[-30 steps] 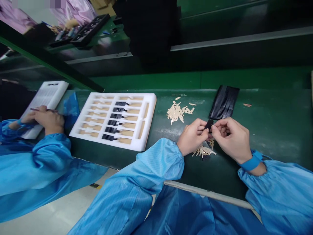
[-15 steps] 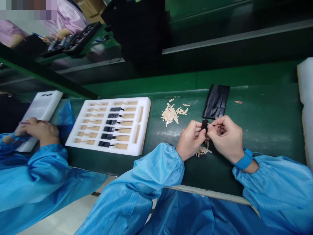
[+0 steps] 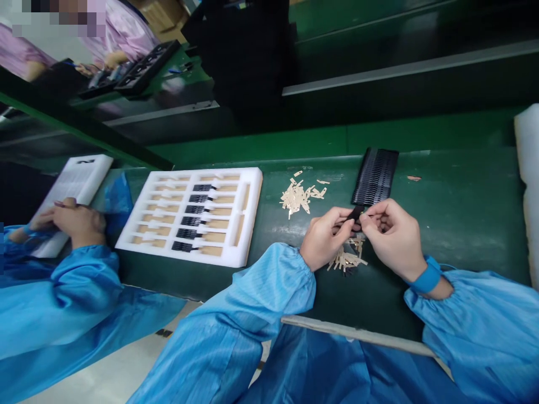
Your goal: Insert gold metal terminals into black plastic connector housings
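My left hand (image 3: 327,237) is closed around a small flat black piece (image 3: 356,212), held just above the green work surface. Close against its right end, my right hand (image 3: 393,233) pinches thumb and forefinger together; whatever is between these fingertips is too small to make out. Below both hands lies a small pile of thin gold-coloured metal tabs (image 3: 347,259), with some dark bits at its lower edge. Just beyond my fingers is a row of black comb-like parts (image 3: 374,177), packed side by side. To the left is a larger heap of metal tabs (image 3: 297,197).
A white foam tray (image 3: 251,224) further left has several black toothed parts in its slots. At far left, a co-worker's hands (image 3: 78,224) rest over another foam tray (image 3: 86,177). A white foam block (image 3: 528,179) stands at the right edge. A person in pink works across the bench.
The black piece has been turned flatter between my hands and now points up and right. More of the pile of tabs below shows. The view has shifted slightly.
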Tool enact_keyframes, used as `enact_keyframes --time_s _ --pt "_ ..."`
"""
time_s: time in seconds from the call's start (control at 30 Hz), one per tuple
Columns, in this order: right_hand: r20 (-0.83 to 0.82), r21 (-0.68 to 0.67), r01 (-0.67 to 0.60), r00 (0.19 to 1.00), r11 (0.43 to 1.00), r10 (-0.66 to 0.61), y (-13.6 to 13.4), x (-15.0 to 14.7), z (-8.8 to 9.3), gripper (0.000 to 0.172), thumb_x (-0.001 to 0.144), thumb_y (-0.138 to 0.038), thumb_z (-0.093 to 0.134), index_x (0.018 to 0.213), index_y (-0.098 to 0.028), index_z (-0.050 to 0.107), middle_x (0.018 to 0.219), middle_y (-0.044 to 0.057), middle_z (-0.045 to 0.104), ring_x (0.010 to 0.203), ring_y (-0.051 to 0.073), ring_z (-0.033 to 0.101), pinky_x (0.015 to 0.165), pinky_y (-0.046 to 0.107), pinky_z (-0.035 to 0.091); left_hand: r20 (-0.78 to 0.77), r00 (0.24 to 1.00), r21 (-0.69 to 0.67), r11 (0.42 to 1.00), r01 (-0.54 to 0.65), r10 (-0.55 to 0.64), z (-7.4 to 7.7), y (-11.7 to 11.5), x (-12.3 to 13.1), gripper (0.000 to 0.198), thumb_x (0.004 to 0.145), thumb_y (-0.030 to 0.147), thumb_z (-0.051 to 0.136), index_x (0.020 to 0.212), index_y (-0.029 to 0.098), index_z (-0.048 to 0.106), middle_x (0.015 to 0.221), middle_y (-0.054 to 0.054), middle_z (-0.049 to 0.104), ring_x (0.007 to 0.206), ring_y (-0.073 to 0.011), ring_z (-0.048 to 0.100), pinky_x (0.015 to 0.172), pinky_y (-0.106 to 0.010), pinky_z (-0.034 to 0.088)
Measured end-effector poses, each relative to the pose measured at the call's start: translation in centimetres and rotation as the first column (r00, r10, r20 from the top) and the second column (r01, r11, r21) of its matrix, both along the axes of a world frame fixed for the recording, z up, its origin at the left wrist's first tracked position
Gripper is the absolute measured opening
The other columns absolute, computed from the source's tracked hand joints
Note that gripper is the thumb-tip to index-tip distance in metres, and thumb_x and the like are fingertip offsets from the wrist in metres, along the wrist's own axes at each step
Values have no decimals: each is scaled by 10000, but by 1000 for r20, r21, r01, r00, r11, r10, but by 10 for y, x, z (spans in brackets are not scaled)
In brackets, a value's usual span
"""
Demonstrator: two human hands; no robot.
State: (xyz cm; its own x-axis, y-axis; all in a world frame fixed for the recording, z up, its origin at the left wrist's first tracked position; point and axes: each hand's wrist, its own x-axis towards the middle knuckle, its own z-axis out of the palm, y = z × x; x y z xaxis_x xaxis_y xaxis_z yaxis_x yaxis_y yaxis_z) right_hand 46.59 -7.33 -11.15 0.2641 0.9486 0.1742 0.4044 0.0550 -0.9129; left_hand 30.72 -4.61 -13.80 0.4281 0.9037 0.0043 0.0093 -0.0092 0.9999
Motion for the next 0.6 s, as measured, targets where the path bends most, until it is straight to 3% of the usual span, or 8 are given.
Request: enact_keyframes --time_s 0.2,0.3,0.37,0.47,0.53,0.6 --pt "-76 -67 -6 997 998 1 2 2 -5 156 816 -329 720 805 -215 616 638 -25 596 533 110 520 507 242 437 -248 969 286 956 64 10 4 6 -12 256 1025 303 561 1228 186 665 1095 -75 795 988 -182 789 895 -287 654" --pt "-50 -91 -25 999 996 20 3 3 -8 166 843 -342 714 813 -210 620 646 -22 599 545 114 533 523 248 445 -351 936 302 948 96 18 8 8 -16 234 1005 271 587 1214 206 670 1087 -62 800 982 -185 791 902 -287 648" --pt "-19 -85 -25 1000 996 23 3 5 -8 155 860 -335 712 904 -204 640 693 -20 619 543 110 531 515 247 433 -329 944 212 972 96 -22 10 9 -15 218 997 260 599 1198 205 663 1073 -58 804 960 -177 793 893 -284 649" --pt "-57 -8 35 998 999 -35 4 7 -7 276 874 -303 714 1116 -209 621 811 -12 648 561 105 542 497 237 418 -153 985 -43 996 78 -84 12 12 -12 178 1003 268 589 1141 165 633 1056 -92 807 882 -160 792 836 -287 658" --pt "-121 26 56 991 998 -53 5 9 -5 239 883 -299 701 1092 -213 624 827 1 658 605 117 581 519 237 448 -11 996 -214 973 82 -86 14 13 -9 195 991 303 626 1098 142 598 1041 -128 807 834 -159 787 783 -290 656" --pt "-153 16 28 988 999 -25 6 10 -3 128 883 -310 695 946 -214 638 779 11 663 628 129 600 542 240 477 90 994 -323 943 86 -59 16 14 -7 285 956 360 700 1077 137 569 1020 -145 805 810 -162 783 753 -287 648"
